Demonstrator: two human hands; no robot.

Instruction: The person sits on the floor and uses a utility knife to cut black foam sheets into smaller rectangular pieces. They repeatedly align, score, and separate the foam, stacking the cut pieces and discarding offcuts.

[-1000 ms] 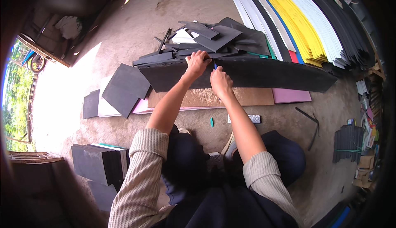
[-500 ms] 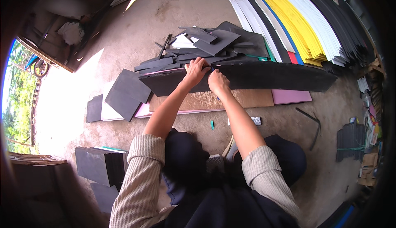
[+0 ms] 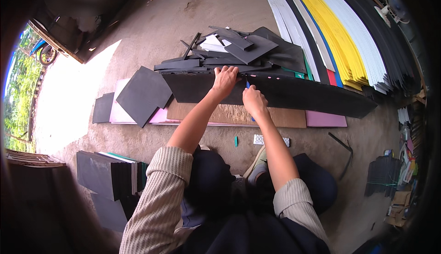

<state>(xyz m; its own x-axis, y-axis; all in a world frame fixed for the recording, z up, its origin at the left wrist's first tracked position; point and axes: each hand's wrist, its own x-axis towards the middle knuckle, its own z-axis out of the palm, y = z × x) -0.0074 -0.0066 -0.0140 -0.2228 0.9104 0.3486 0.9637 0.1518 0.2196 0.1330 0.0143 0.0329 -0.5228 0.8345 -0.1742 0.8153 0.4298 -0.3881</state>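
Note:
A long black foam-like sheet stands tilted on edge across the space in front of me. My left hand is closed over its upper edge, fingertips hidden behind it. Just to the right, my right hand is wrapped round a blue-handled utility knife, whose tip points up at the sheet's top edge. A few pale pinkish spots mark that edge right of the knife. Beneath the sheet lies a worn brown board, with a pink sheet showing at the right.
Black offcuts are heaped behind the sheet. Yellow strips lie among white and black ones at the far right. Loose black squares rest at left, above a stack of sheets. A patterned white block sits near my foot.
My right hand has drawn down a little from the sheet's top edge, so more of the knife shows. My left hand keeps its hold. The view has shifted slightly.

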